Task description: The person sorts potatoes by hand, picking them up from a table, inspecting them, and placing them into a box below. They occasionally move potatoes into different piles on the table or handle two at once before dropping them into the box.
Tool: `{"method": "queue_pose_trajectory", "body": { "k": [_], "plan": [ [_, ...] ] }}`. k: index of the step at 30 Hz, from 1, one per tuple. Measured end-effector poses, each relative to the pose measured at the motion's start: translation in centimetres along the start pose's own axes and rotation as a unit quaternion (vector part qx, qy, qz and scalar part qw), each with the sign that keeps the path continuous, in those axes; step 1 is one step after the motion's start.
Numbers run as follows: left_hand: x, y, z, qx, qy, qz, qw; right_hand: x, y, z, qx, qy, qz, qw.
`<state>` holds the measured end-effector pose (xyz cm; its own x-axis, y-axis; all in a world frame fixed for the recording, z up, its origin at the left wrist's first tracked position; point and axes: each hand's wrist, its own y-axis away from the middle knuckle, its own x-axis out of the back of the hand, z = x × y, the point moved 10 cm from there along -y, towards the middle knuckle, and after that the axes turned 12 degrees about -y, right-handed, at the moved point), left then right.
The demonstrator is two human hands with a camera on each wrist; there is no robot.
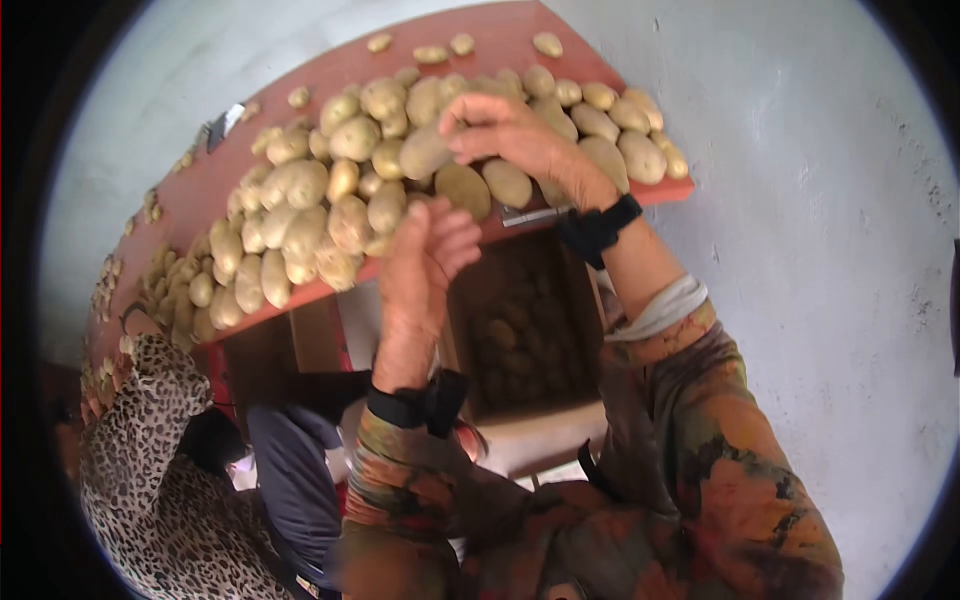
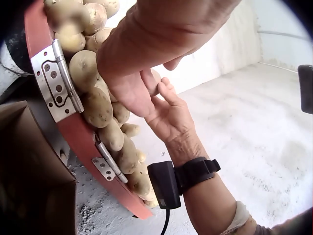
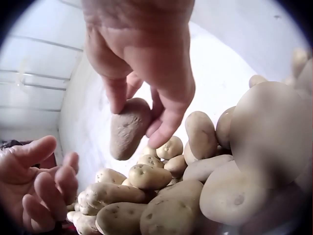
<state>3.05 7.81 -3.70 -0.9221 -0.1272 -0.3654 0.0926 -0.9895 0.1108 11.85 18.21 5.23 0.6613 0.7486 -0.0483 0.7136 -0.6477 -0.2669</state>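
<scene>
My right hand (image 1: 505,135) pinches a potato (image 3: 129,128) between thumb and fingers, holding it over the heap of potatoes (image 1: 300,190). In the right wrist view this potato is oblong, brownish and slightly wrinkled. My left hand (image 1: 425,265) is held up at the front edge of the heap, palm turned toward the right hand and fingers loosely bent, with nothing in it. From the left wrist, the left hand (image 2: 146,49) overlaps the right hand (image 2: 173,122), and the potato is mostly hidden behind them.
The heap lies along a red tabletop (image 1: 480,30) with metal hinges (image 2: 58,83) on its front edge. Below stands a cardboard box (image 1: 530,405) with potatoes inside. At the left another person in a leopard-print top (image 1: 150,470) reaches to the table. A wall (image 1: 800,200) rises at the right.
</scene>
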Motion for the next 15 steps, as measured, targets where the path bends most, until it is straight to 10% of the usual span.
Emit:
{"method": "queue_pose_trajectory", "body": {
  "k": [8,15],
  "plan": [
    [-0.6,-0.1,1.5,-0.064,0.061,0.013,0.996,-3.8,1.0,-1.0,0.02,0.129,-0.146,0.981],
    [-0.3,0.0,0.2,-0.017,0.015,-0.026,0.999,-0.5,0.1,0.2,-0.008,-0.146,-0.044,0.988]
  ]
}}
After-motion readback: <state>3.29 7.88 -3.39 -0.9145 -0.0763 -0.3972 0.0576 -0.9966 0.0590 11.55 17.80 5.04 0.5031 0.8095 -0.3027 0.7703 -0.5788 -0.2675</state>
